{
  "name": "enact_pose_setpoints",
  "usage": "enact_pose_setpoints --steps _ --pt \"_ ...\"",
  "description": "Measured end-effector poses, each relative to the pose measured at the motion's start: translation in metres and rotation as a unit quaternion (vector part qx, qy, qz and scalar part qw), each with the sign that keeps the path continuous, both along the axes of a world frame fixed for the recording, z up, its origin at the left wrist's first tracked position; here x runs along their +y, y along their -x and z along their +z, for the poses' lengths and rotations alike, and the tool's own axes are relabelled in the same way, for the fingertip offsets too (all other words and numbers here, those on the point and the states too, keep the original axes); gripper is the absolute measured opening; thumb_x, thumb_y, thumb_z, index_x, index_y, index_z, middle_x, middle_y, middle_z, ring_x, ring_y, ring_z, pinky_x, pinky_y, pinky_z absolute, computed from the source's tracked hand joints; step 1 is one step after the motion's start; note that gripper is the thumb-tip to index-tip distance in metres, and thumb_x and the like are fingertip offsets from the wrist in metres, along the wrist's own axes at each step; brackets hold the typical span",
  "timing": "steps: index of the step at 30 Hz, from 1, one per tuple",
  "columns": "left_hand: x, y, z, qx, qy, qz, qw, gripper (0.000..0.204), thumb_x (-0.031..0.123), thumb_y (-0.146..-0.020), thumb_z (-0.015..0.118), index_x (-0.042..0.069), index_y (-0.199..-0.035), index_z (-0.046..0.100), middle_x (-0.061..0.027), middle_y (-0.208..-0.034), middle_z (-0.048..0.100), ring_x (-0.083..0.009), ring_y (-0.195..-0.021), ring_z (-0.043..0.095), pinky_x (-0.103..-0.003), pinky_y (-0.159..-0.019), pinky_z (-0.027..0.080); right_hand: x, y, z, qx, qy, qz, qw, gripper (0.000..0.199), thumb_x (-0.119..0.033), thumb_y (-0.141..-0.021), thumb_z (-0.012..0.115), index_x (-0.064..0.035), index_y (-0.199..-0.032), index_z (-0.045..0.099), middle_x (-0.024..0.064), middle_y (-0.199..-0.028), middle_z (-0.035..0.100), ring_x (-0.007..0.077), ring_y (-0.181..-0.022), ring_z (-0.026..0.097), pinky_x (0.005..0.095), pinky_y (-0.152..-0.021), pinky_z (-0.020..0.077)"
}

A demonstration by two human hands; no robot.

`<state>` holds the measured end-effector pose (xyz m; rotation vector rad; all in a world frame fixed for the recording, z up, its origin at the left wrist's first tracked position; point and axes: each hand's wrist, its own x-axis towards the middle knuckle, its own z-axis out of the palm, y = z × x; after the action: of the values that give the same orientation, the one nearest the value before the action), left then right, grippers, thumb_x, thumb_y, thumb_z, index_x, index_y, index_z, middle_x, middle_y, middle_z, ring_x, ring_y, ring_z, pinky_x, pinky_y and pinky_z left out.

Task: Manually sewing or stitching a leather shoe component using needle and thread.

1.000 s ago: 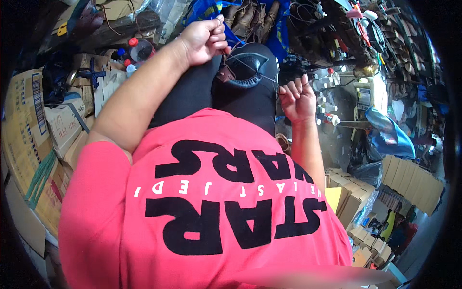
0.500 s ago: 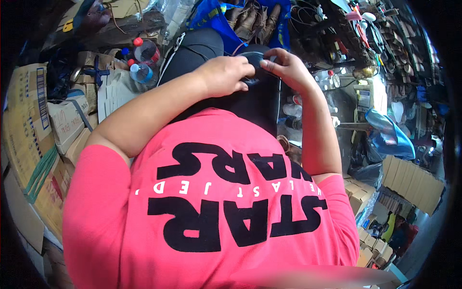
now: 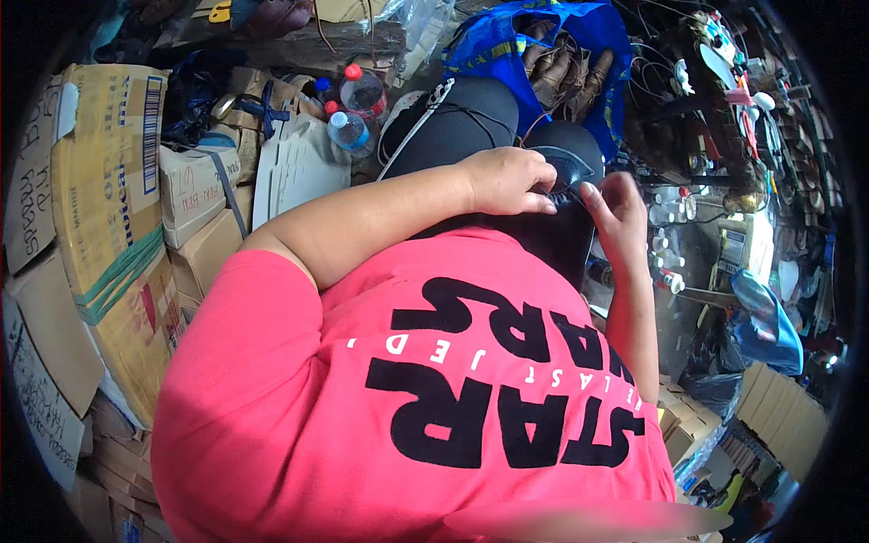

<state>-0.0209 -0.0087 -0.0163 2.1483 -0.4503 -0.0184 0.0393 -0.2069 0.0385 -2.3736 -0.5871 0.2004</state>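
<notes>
**Hand work at the rim of a black shoe upper**

The black leather shoe upper (image 3: 568,166), as we read it, rests on the person's knee, partly covered by fingers. Left hand (image 3: 513,181): at the upper's left side, fingers curled, thumb tucked in, apparently pinching near its rim; whatever it grips is hidden. Right hand (image 3: 619,214): just right of the upper, thumb raised, fingers loosely bent, slightly blurred; whether it pinches anything, we cannot tell.

Step, in our judgement: hand-stitching along the rim, at the placing of a stitch. The next move would call for a steady left hold and fine right fingertip aim.

Materials: the upper looks smooth, rounded, faintly glossy, its near rim seemingly puckered. Beneath it, black cloth trousers (image 3: 466,136). Beyond it, a crinkled blue plastic bag (image 3: 484,52) holds brown, elongated, shoe-like pieces (image 3: 549,89). Well left of it: a red-capped bottle (image 3: 363,95) and, farther out, a stiff tan carton (image 3: 113,190) with green twine (image 3: 122,276).
</notes>
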Motion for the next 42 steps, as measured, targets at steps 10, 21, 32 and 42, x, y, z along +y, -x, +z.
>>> enact_pose_setpoints --steps 10,21,32,42 --pt "-0.002 0.002 -0.003 -0.059 -0.039 0.027 0.997 0.027 0.032 -0.081 0.064 0.005 -0.087 0.061 -0.0117 -0.085 0.058 -0.0322 -0.081 0.059 -0.039 -0.071 0.048 -0.031 0.021 0.016 0.150 -0.088 0.053 0.983 0.030 -0.012 -0.086 0.059 -0.0018 -0.062 0.044 -0.0024 -0.058 0.038 0.0069 -0.056 0.035 0.0266 -0.049 0.0293" --pt "0.008 -0.065 0.019 -0.003 0.049 -0.024 0.999 0.018 0.015 -0.080 0.066 0.005 -0.094 0.068 -0.0097 -0.094 0.061 -0.0204 -0.095 0.058 -0.030 -0.086 0.044 -0.020 0.017 0.026 0.028 -0.033 0.053 0.998 0.017 -0.006 -0.084 0.062 -0.0078 -0.099 0.068 0.0065 -0.073 0.055 0.0146 -0.065 0.054 0.0269 -0.059 0.0419" --pt "0.017 -0.080 0.011 0.240 0.172 -0.139 0.945 0.021 0.008 -0.080 0.062 0.003 -0.100 0.068 -0.0032 -0.093 0.066 -0.0094 -0.089 0.057 -0.025 -0.086 0.043 -0.004 0.005 0.020 0.017 0.038 0.053 0.998 0.016 -0.011 -0.078 0.063 -0.0068 -0.092 0.069 0.0140 -0.079 0.062 0.0275 -0.074 0.063 0.0338 -0.067 0.0485" --pt "0.016 -0.083 0.010 0.257 0.161 -0.139 0.943 0.024 0.006 -0.080 0.061 0.003 -0.103 0.068 -0.0041 -0.093 0.067 -0.0110 -0.090 0.059 -0.026 -0.088 0.043 0.000 0.013 0.006 -0.055 0.065 0.050 0.995 0.015 -0.012 -0.076 0.064 -0.0092 -0.090 0.068 0.0140 -0.082 0.064 0.0315 -0.077 0.064 0.0378 -0.069 0.0506"
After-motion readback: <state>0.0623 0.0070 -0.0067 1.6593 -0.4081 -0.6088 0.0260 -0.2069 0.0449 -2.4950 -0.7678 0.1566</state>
